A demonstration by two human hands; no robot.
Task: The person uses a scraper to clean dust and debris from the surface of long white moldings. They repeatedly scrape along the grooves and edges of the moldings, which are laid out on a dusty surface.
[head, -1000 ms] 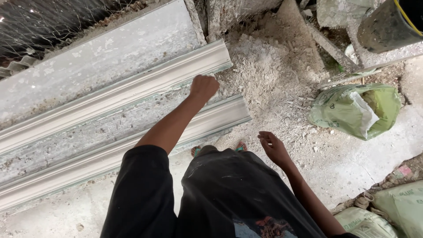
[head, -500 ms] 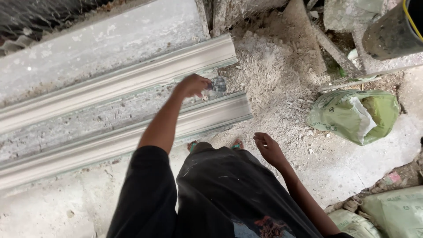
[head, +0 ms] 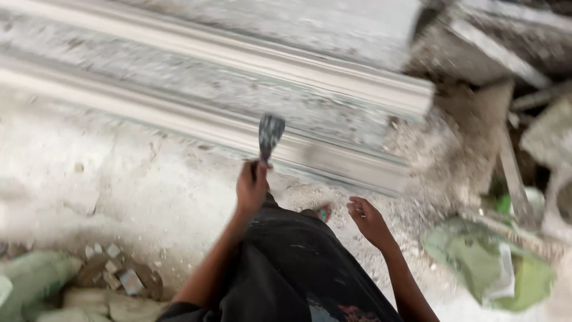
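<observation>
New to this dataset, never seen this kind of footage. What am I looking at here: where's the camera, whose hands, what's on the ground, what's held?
There is no machine here: a person works with two bare hands, and the single picture comes from a camera worn on their head, looking down past their dark clothing. It is blurred by motion.

The left hand is closed in a grip on a putty knife, its flat blade pointing up and away from the body. The right hand is open and holds nothing.

Ahead on the dusty ground lie long pale moulded strips, side by side. Loose rubble sits at their right end. A crumpled green sack lies at the right, and small broken pieces at the lower left.
</observation>
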